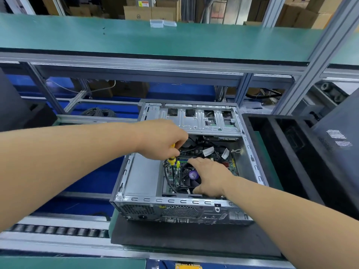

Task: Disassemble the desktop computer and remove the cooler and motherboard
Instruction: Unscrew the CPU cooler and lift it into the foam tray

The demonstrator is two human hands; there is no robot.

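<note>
An open desktop case (136,177) lies on its side on a dark mat. Inside it sits the green motherboard (232,167) with a black cooler fan (189,178) that has a purple hub sticker. My left hand (163,140) grips a yellow-handled screwdriver (172,159), its tip pointing down at the board just left of the cooler. My right hand (210,176) rests on the cooler with its fingers spread over the fan's right side. Black cables with white tags (207,151) run across the board behind the cooler.
A silver drive cage (194,119) spans the case's far end. A black foam tray (287,152) stands right of the case. Conveyor rollers (58,230) run at the lower left. A green shelf (155,39) on an aluminium frame hangs overhead.
</note>
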